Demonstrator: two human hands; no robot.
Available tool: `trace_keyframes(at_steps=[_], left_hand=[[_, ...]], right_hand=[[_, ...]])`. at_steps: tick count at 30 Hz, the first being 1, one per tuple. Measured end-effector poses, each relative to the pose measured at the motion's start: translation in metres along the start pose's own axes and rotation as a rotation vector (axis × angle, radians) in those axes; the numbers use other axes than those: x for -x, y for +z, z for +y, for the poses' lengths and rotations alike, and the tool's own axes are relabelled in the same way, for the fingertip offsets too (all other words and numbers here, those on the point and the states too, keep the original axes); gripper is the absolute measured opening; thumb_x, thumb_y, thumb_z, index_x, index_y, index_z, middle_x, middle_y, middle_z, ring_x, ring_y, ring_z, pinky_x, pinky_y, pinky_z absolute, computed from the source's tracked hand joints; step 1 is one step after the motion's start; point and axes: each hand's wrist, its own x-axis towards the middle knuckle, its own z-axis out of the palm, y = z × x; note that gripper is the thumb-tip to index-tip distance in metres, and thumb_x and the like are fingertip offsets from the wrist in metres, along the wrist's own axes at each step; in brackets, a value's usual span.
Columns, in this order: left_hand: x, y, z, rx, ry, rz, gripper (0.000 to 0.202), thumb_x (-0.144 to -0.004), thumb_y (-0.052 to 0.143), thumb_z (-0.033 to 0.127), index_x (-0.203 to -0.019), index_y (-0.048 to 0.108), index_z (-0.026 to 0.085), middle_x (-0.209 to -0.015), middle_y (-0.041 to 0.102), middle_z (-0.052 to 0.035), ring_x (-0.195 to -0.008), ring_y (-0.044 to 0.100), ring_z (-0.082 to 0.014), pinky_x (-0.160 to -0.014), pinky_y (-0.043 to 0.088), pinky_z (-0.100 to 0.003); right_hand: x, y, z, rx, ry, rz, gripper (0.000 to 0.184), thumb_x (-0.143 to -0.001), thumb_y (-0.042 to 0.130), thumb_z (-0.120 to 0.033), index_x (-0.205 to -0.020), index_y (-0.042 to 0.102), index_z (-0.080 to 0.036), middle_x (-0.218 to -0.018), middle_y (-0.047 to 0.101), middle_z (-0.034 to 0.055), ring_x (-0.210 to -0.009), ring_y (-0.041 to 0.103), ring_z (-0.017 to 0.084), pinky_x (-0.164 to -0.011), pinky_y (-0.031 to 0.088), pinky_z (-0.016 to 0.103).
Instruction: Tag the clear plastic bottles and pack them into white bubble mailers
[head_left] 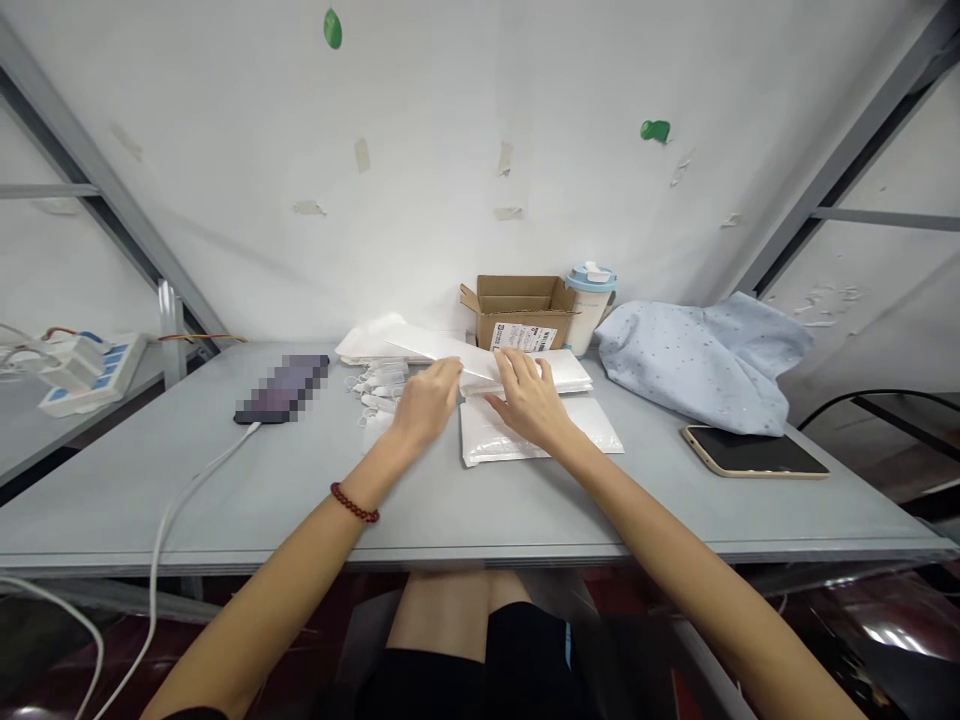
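Observation:
A white bubble mailer (pixel 444 350) slants up to the left, its near end pinched in the closed fingers of my left hand (pixel 426 402). My right hand (pixel 531 402) is on the same mailer's right end, fingers bent over it and thumb toward me. Beneath that hand a stack of folded white mailers (pixel 571 372) shows on the right. Closer to me lies another white padded mailer (pixel 589 428), flat on the table. Left of my left hand sits a small pile of clear plastic pieces with loops (pixel 381 378). Behind it are more white mailers (pixel 367 342).
An open cardboard box (pixel 517 310) and a blue-lidded cup (pixel 589 315) stand at the back. Light-blue cloth (pixel 697 360) lies right, partly over a phone (pixel 757 455). A second phone (pixel 283 390) with a white cable (pixel 184 490) lies left. A power strip (pixel 105 375) is farther left.

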Motion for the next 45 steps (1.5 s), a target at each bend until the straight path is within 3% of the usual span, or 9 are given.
trace_keyframes(at_steps=[4, 7, 11, 17, 20, 24, 30, 39, 45], left_hand=[[0.006, 0.012, 0.013, 0.111, 0.246, -0.028, 0.022, -0.091, 0.04, 0.014, -0.102, 0.059, 0.014, -0.112, 0.066, -0.0114, -0.1, 0.064, -0.0201, -0.081, 0.052, -0.031], [0.006, 0.012, 0.016, 0.172, 0.28, -0.012, 0.021, -0.09, 0.042, 0.016, -0.099, 0.061, 0.014, -0.11, 0.067, -0.0105, -0.101, 0.064, -0.0189, -0.084, 0.051, -0.03], [-0.001, 0.002, 0.002, 0.131, -0.046, 0.065, 0.022, -0.09, 0.043, 0.021, -0.097, 0.062, 0.015, -0.102, 0.067, -0.0098, -0.093, 0.064, -0.0214, -0.083, 0.051, -0.035], [-0.01, -0.015, -0.052, 0.097, -0.51, 0.191, 0.035, -0.078, 0.055, 0.026, -0.11, 0.059, 0.011, -0.118, 0.055, -0.0172, -0.109, 0.054, -0.0294, -0.097, 0.041, -0.046], [-0.011, -0.019, -0.072, 0.47, -0.721, 0.144, 0.037, -0.072, 0.059, 0.027, -0.105, 0.061, 0.012, -0.101, 0.064, -0.0134, -0.094, 0.061, -0.0249, -0.089, 0.046, -0.042], [-0.012, -0.025, -0.073, 1.038, -0.89, 0.024, 0.027, -0.061, 0.064, 0.022, -0.085, 0.065, 0.011, -0.079, 0.068, -0.0086, -0.076, 0.063, -0.0192, -0.071, 0.051, -0.032], [-0.015, -0.029, -0.055, 1.193, -0.92, -0.043, 0.029, -0.052, 0.071, 0.019, -0.08, 0.065, 0.01, -0.067, 0.067, -0.0038, -0.061, 0.061, -0.0148, -0.057, 0.048, -0.026], [-0.009, -0.025, -0.038, 1.211, -0.707, -0.451, 0.041, -0.055, 0.076, 0.019, -0.094, 0.068, 0.014, -0.082, 0.071, -0.0047, -0.073, 0.065, -0.0176, -0.071, 0.05, -0.031], [-0.007, -0.026, -0.024, 1.185, -0.585, -0.555, 0.035, -0.056, 0.078, 0.024, -0.088, 0.068, 0.015, -0.081, 0.07, -0.0032, -0.078, 0.064, -0.0191, -0.076, 0.049, -0.032]], right_hand=[[0.002, 0.002, -0.001, 0.11, 0.048, -0.092, 0.046, -0.09, 0.029, -0.009, -0.134, 0.038, -0.003, -0.125, 0.053, 0.0239, -0.118, 0.043, 0.03, -0.095, 0.032, 0.052], [0.003, 0.003, 0.002, 0.161, 0.101, -0.198, 0.05, -0.086, 0.025, -0.001, -0.133, 0.039, -0.003, -0.12, 0.055, 0.0238, -0.108, 0.049, 0.03, -0.088, 0.038, 0.049], [0.002, 0.004, 0.009, 0.186, 0.096, -0.208, 0.051, -0.085, 0.024, 0.0, -0.134, 0.039, -0.003, -0.132, 0.047, 0.0249, -0.119, 0.043, 0.031, -0.09, 0.038, 0.048], [0.001, 0.002, 0.013, 0.176, 0.048, -0.163, 0.054, -0.085, 0.024, 0.002, -0.136, 0.038, -0.007, -0.14, 0.04, 0.0233, -0.129, 0.035, 0.033, -0.093, 0.036, 0.049], [0.0, 0.0, 0.011, 0.154, 0.022, -0.139, 0.056, -0.084, 0.024, 0.003, -0.137, 0.037, -0.008, -0.141, 0.038, 0.0233, -0.13, 0.034, 0.032, -0.093, 0.036, 0.049], [0.0, 0.0, 0.007, 0.136, -0.012, -0.122, 0.059, -0.083, 0.024, 0.004, -0.139, 0.036, -0.01, -0.143, 0.036, 0.0235, -0.132, 0.032, 0.032, -0.094, 0.034, 0.05], [0.001, 0.001, 0.006, 0.117, -0.013, -0.111, 0.061, -0.079, 0.027, 0.004, -0.139, 0.034, -0.01, -0.143, 0.033, 0.0261, -0.132, 0.03, 0.034, -0.093, 0.033, 0.053], [0.004, -0.006, -0.001, -0.024, -0.127, -0.139, 0.083, -0.073, 0.055, -0.024, -0.146, 0.017, -0.014, -0.149, 0.018, 0.0253, -0.136, 0.015, 0.038, -0.098, 0.024, 0.06], [0.005, -0.006, -0.003, -0.088, -0.174, -0.115, 0.093, -0.069, 0.061, -0.041, -0.146, 0.017, -0.013, -0.145, 0.022, 0.0245, -0.134, 0.015, 0.038, -0.1, 0.017, 0.061]])
